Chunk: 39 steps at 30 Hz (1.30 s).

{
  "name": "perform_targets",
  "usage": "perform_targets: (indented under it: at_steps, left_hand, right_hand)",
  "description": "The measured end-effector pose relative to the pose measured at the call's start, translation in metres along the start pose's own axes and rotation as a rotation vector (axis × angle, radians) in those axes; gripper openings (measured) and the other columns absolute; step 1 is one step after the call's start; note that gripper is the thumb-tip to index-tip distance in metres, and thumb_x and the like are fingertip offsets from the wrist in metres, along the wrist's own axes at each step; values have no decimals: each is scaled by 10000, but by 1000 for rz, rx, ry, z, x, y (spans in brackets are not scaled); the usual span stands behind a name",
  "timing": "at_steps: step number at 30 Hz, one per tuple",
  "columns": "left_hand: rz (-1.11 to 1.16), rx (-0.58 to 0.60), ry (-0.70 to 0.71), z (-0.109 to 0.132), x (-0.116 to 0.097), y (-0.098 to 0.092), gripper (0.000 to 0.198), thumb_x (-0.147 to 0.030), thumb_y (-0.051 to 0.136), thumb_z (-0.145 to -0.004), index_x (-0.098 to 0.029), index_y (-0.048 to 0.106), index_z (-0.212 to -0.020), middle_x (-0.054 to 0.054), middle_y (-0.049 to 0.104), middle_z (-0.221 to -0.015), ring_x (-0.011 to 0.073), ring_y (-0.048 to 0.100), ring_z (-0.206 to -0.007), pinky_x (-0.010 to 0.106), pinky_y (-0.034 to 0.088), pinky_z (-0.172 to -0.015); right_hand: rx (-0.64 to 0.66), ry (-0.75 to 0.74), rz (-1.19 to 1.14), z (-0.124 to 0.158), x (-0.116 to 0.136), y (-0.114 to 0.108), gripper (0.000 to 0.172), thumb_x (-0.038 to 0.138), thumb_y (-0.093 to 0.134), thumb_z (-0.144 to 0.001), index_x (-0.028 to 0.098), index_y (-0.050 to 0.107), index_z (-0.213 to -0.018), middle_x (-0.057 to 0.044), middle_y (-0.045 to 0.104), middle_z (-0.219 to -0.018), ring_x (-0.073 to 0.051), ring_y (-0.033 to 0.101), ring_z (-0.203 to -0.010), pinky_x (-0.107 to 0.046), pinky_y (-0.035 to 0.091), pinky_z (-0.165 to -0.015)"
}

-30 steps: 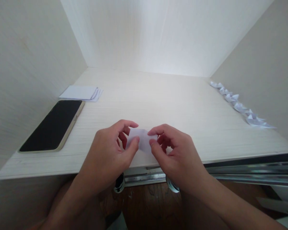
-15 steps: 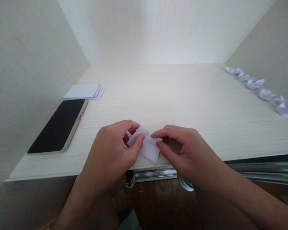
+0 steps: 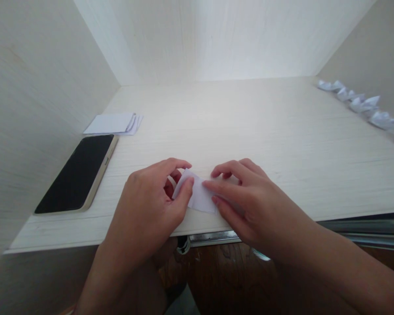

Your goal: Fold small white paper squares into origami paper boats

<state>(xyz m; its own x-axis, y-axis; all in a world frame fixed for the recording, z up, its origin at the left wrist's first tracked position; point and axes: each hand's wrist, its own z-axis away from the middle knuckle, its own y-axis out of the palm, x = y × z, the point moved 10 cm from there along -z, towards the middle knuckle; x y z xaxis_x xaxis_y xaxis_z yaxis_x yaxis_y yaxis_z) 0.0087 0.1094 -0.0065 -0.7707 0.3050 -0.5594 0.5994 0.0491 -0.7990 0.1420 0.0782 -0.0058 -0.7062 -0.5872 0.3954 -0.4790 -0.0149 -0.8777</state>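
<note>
A small folded piece of white paper lies between my hands near the front edge of the table. My left hand pinches its left end, with the thumb on top and the fingers behind. On the right part of the paper, my right hand presses with its index fingertip and holds the edge with the thumb. The right end of the paper is partly hidden beneath the right fingers.
A phone lies face up on the left of the pale table. Behind it rests a stack of white paper sheets. Several folded white paper pieces form a row along the right wall. Metal rails run below the front edge.
The paper has turned, and its lower corner has come up. My right index finger has stretched over it while the other right fingers have lifted. The view has shifted slightly.
</note>
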Motion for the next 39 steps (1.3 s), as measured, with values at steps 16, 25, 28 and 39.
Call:
perform_targets:
  at_steps: [16,25,28,39]
  left_hand:
    - [55,-132,5,9,6,-14,97,-298,764,-871,-271,774,-964,-68,748,-759,104,665,-538,221,523,-512]
    - [-24,-72,303,15,-12,-20,159,-176,682,-915,-296,787,-908,-53,812,-1020,138,764,-884,221,599,-767]
    - [3,-28,342,17,-13,-18,170,-179,677,-930,-305,787,-963,-62,810,-1049,120,761,-895,196,593,-773]
    - [20,123,406,20,-12,-6,245,-163,642,-965,-343,737,-1102,-69,776,-1171,124,729,-1029,204,575,-893]
  right_hand:
    - [-13,-99,24,3,8,1,293,101,577,-956,137,751,-1189,-81,766,-1264,-304,603,-1076,-509,540,-913]
    - [-19,-107,21,3,9,2,299,85,603,-942,133,751,-1197,-84,771,-1253,-303,614,-1064,-508,548,-910]
    - [-10,-106,25,3,10,3,293,92,610,-942,141,755,-1193,-97,769,-1252,-302,620,-1069,-500,546,-915]
    - [9,-83,56,2,10,3,312,98,613,-938,190,747,-1204,-117,767,-1249,-298,626,-1092,-467,528,-914]
